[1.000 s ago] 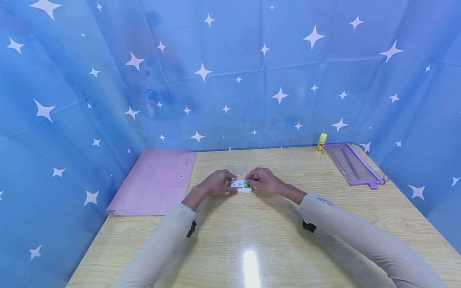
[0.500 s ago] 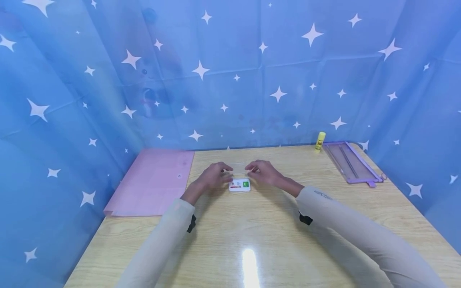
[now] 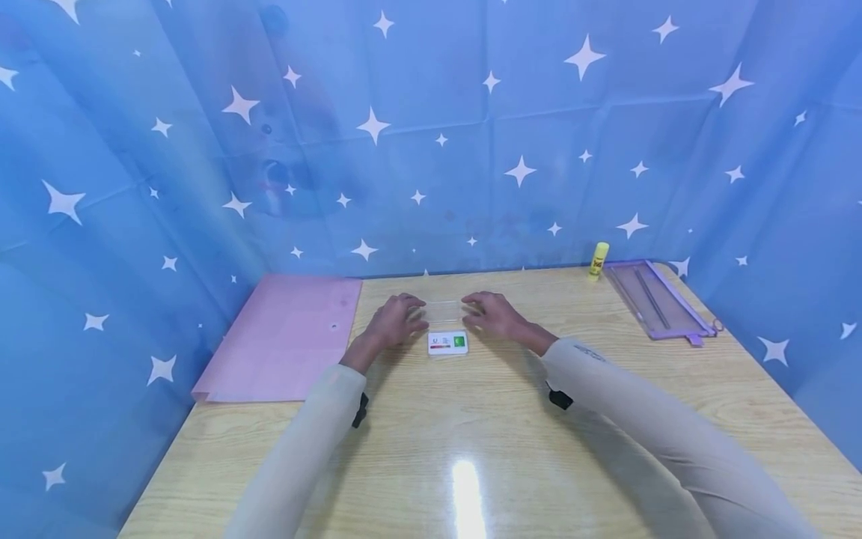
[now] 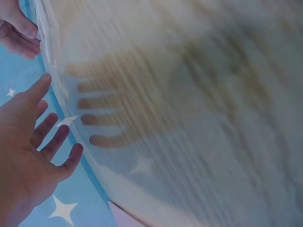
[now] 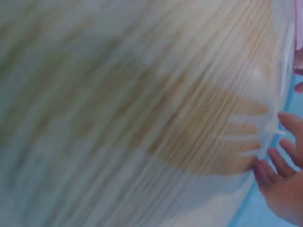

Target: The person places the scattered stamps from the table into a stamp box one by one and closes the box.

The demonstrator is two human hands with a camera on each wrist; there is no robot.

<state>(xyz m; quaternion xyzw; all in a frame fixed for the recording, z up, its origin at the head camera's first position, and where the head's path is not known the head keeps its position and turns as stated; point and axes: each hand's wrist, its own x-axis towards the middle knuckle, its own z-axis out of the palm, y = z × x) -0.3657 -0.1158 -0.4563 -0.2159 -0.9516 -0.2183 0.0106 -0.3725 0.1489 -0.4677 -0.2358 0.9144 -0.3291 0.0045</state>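
Observation:
A small white rectangular box or case (image 3: 447, 343) with a green square and a red-orange strip lies flat on the table. Just behind it is a clear, flat plastic piece (image 3: 442, 311), perhaps a lid. My left hand (image 3: 392, 320) is at the clear piece's left side, fingers spread and relaxed, holding nothing. On the opposite side my right hand (image 3: 494, 314) is likewise spread, with a small gap to the clear piece. Both wrist views show loosely bent fingers of the left hand (image 4: 33, 137) and right hand (image 5: 284, 175) above the table, casting shadows or reflections.
A pink folder (image 3: 289, 337) lies at the table's left. A yellow glue stick (image 3: 598, 260) stands at the back right, beside a purple-edged mesh pouch (image 3: 656, 303) with a dark stick-like item inside. A blue starry curtain (image 3: 431, 135) hangs behind the wooden table (image 3: 525, 442).
Both hands have left the white box and moved back to the clear piece, then parted slightly to its two sides. The white box lies uncovered by fingers now.

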